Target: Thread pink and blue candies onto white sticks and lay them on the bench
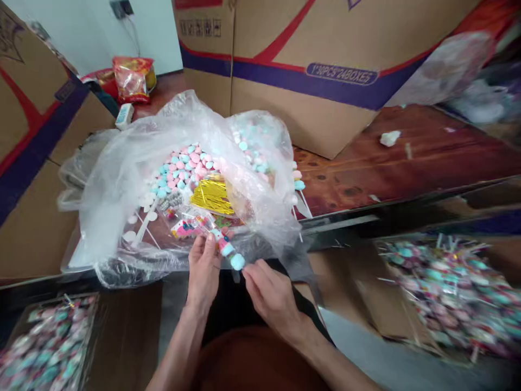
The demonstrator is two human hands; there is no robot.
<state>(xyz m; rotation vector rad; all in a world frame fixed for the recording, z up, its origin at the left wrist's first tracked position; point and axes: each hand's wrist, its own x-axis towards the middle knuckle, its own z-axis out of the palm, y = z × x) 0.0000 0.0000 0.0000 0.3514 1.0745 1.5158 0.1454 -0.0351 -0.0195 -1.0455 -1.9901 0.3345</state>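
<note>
Left hand (203,269) pinching and right hand (271,290) seemingly gripping the lower end, the two hold one puff skewer (226,248) before the table (337,182), apparently nearly assembled, with two heaps, left pile (49,347) and right pile (456,293), looking finished, and one gold tie bundle (212,195) and uncountable loose puffs (179,168) left.

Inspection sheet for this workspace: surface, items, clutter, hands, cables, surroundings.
Surface: reddish-brown table, partly under clear plastic.
Job's things: pink-and-blue stack in hand; loose pink and blue pieces, gold strips.
Clutter: red packet, small white box, crumpled white scrap.
Hands: left hand pinches the stack's far end; right hand closed at its near end, grip unclear.
Cables: thin cable below a dark wall plug.
Surroundings: printed cartons behind and left; multicoloured heaps low on both sides.
</note>
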